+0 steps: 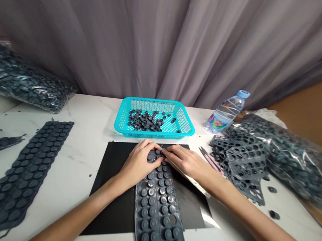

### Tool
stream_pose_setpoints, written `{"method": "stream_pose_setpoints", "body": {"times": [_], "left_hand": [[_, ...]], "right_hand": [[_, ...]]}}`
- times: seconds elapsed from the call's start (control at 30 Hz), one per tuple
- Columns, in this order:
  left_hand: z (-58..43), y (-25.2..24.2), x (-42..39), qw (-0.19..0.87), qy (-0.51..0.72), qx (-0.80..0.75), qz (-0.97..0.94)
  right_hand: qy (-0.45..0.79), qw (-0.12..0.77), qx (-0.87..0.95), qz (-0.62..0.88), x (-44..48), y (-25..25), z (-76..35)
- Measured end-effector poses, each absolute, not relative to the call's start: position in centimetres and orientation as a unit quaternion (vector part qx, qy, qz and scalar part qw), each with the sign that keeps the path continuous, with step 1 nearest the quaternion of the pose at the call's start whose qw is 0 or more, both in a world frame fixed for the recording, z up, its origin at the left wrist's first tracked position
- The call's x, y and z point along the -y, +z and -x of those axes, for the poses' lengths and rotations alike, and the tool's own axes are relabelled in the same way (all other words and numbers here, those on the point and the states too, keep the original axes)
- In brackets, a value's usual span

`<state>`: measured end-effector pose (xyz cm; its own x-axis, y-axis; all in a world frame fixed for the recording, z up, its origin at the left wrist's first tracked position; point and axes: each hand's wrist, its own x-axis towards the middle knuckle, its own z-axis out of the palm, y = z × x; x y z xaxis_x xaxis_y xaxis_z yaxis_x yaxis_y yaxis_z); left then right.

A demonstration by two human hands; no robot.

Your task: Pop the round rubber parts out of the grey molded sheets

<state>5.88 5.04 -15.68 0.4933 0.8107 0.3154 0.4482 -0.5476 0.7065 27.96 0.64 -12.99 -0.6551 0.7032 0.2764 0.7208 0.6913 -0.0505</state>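
A long dark rubber sheet with rows of round raised parts lies lengthwise in front of me, its far part on a black mat. Two round holes show in the sheet. My left hand rests on its far end, thumb and index finger closing around a rubber part there. From the right, my right hand meets the left fingertips at that spot. Under its palm runs a long thin white tool, held in the closed fingers; its tip is hidden.
A turquoise basket holds loose rubber pieces. To the right are a water bottle, pink-handled snips, punched-out rubber scraps and a filled bag. At left lie another rubber sheet and a filled bag.
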Motion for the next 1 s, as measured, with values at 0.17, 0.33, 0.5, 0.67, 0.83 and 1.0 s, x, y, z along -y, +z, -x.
{"method": "stream_pose_setpoints", "body": {"times": [0.17,0.33,0.5,0.67,0.83,1.0], "left_hand": [[-5.9,-15.8,-5.0,0.276,0.326,-0.388,-0.817],[-5.8,-15.9,-5.0,0.272,0.327,-0.385,-0.819],[-5.8,-15.7,-5.0,0.272,0.325,-0.384,-0.82],[-5.8,-15.9,-4.9,0.275,0.327,-0.385,-0.818],[-5.8,-15.9,-5.0,0.275,0.328,-0.382,-0.82],[-5.9,-15.9,-5.1,0.275,0.328,-0.379,-0.821]], "right_hand": [[-0.019,0.159,0.903,0.399,-0.8,-13.9,-28.4],[0.094,0.243,0.864,0.43,-0.5,-13.0,-28.8],[0.165,0.263,0.849,0.427,-0.5,-12.5,-28.9],[0.153,0.243,0.859,0.423,-0.7,-12.7,-28.8],[0.136,0.23,0.865,0.425,-0.6,-12.3,-28.7],[0.115,0.205,0.879,0.416,-0.7,-12.5,-28.9]]}}
